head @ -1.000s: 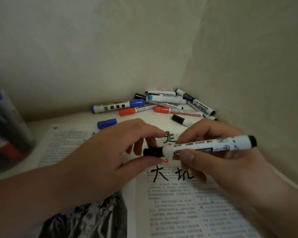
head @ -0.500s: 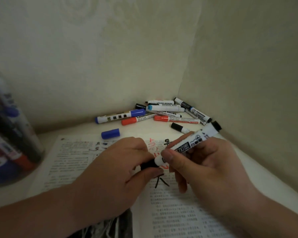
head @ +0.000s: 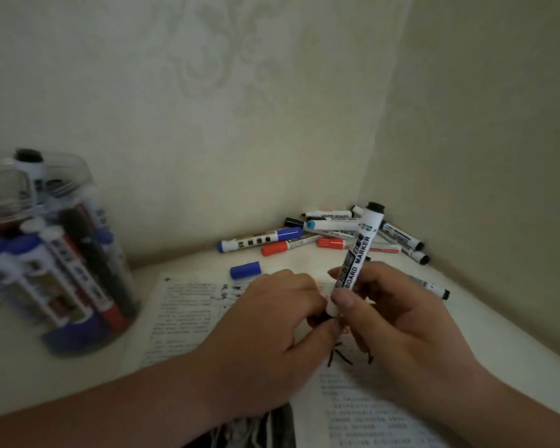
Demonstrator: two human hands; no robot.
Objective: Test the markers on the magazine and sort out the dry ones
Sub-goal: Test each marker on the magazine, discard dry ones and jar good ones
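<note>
My right hand [head: 392,321] grips a white board marker [head: 358,250] with black ends, held nearly upright above the open magazine [head: 181,312]. My left hand [head: 272,331] pinches the marker's black cap at its lower end, mostly hidden between the fingers. Black and red scribbles [head: 340,354] show on the page under my hands. A pile of markers [head: 330,234] in black, blue and red lies in the corner of the wall. A loose blue cap [head: 245,270] rests near the magazine's top edge.
A clear jar [head: 55,253] full of markers stands at the left, blurred. One more black marker [head: 430,286] lies to the right of my right hand. Walls close in behind and to the right of the white surface [head: 498,337].
The marker has swung from lying sideways to nearly upright in my right hand. My left hand stays at its capped lower end. The view has tilted so the jar shows more.
</note>
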